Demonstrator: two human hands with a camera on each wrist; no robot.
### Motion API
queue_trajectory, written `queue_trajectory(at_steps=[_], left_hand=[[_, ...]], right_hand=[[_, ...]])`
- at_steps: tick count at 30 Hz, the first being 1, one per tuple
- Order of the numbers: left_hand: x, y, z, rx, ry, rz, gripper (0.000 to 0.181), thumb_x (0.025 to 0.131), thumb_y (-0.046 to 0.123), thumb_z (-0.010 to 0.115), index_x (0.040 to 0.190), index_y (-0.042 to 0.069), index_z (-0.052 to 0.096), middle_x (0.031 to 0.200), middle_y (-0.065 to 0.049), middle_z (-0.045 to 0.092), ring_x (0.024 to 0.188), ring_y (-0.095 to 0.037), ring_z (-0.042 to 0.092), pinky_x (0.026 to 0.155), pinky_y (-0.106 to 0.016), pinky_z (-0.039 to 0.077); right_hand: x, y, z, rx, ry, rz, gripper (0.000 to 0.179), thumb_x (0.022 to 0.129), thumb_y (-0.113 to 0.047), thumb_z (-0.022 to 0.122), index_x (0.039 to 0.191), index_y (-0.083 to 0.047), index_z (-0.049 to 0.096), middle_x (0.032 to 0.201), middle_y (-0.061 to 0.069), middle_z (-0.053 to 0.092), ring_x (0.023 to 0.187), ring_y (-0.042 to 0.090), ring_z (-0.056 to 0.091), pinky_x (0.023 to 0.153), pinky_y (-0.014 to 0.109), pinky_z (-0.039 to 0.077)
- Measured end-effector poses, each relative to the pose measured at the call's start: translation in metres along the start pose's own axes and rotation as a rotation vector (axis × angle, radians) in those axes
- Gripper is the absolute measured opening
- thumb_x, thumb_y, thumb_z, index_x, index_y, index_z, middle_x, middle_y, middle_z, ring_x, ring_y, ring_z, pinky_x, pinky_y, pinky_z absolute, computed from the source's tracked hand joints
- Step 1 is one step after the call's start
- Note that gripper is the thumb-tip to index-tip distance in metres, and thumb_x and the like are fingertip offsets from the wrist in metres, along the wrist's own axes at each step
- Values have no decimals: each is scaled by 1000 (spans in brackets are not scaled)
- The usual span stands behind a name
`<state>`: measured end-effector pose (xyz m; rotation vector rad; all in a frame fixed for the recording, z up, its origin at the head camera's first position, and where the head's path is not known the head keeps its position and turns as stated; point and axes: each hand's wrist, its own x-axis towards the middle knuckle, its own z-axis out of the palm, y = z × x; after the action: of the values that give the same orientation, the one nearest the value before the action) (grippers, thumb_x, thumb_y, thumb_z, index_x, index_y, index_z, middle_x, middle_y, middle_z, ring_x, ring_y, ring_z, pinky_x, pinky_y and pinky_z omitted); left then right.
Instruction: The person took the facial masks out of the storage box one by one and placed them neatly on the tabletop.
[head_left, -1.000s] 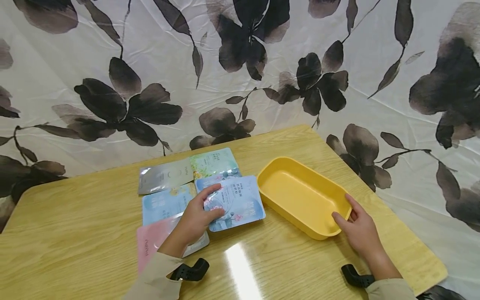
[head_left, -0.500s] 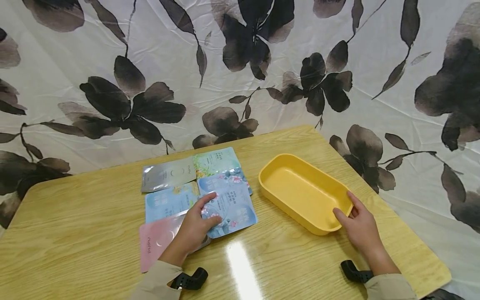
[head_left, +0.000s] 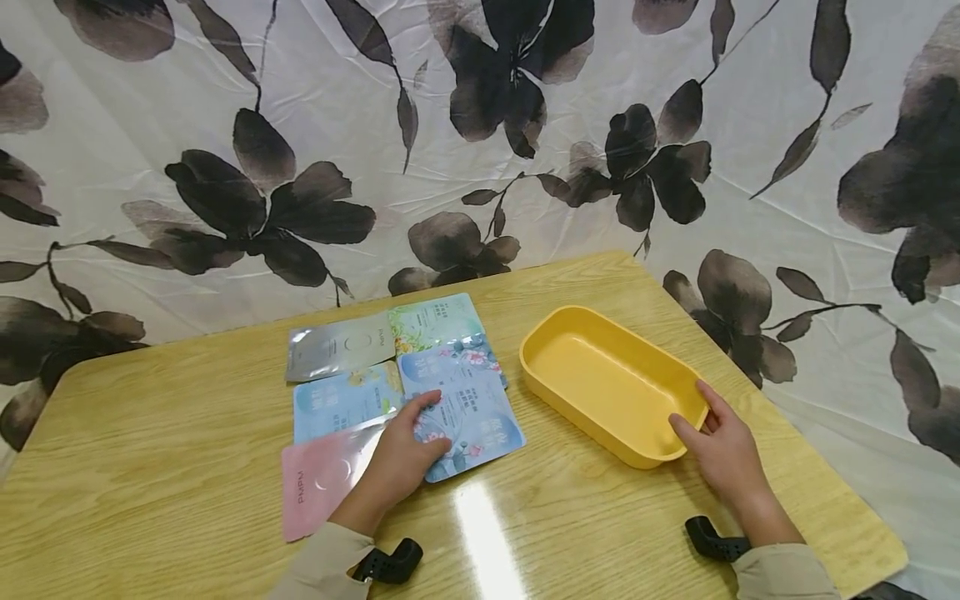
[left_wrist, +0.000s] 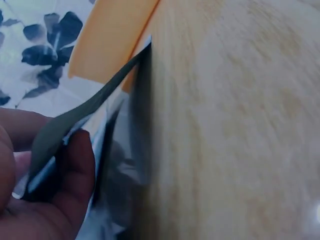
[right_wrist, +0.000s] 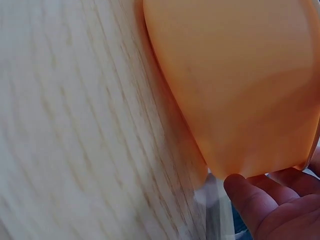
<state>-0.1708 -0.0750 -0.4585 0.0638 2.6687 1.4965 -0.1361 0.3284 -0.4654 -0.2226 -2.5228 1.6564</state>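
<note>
My left hand (head_left: 397,467) pinches a blue floral face mask packet (head_left: 480,429) between thumb and fingers. The packet lies over part of a similar blue packet (head_left: 431,367). In the left wrist view, the held packet (left_wrist: 85,107) is seen edge-on, bent and tilted, with its near edge between my fingers. My right hand (head_left: 723,458) grips the near right end of a yellow plastic tray (head_left: 607,387), thumb over the rim. Seen from the right wrist, my fingertips (right_wrist: 245,192) are at the end wall of the tray (right_wrist: 235,90).
Left of the held packet lie a silver packet (head_left: 337,350), a light blue packet (head_left: 345,400) and a pink packet (head_left: 322,483). Behind it is a green packet (head_left: 435,323). The wooden table (head_left: 172,442) meets a floral curtain (head_left: 315,92) at the back.
The held packet first moves left and nearer, away from the tray, then slightly right again. More of the packets beneath shows now. My right hand stays on the tray.
</note>
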Motion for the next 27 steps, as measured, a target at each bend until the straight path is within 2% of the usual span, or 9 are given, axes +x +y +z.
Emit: queue_trajectory(at_steps=[7, 13, 18, 27], left_hand=[[-2, 13, -5, 216, 10, 106, 71, 83, 9, 77, 146, 3, 47, 142, -23, 49, 129, -40, 46, 105, -55, 38], [-5, 17, -10, 316, 11, 110, 71, 86, 10, 78, 146, -2, 43, 142, -26, 44, 131, -40, 43, 108, -53, 36], [-6, 15, -14, 359, 21, 109, 71, 87, 9, 78, 146, -3, 41, 144, -27, 42, 133, -41, 41, 108, -53, 36], [-4, 11, -16, 368, 34, 101, 72, 86, 9, 78, 146, -5, 41, 145, -27, 44, 135, -42, 40, 110, -54, 34]], right_hand=[[0, 0, -1, -1, -5, 4, 81, 101, -21, 63, 158, 3, 12, 156, 32, 26, 140, 42, 34, 83, 3, 39], [0, 0, 0, 2, -4, 12, 81, 101, -21, 63, 158, 3, 12, 156, 32, 27, 139, 42, 34, 83, 3, 39], [0, -1, 0, -1, -4, 5, 80, 101, -19, 62, 158, 4, 11, 156, 32, 26, 139, 43, 34, 83, 2, 39], [0, 0, -1, -17, -21, 9, 82, 101, -22, 63, 158, 3, 11, 156, 32, 26, 139, 42, 35, 82, 2, 39]])
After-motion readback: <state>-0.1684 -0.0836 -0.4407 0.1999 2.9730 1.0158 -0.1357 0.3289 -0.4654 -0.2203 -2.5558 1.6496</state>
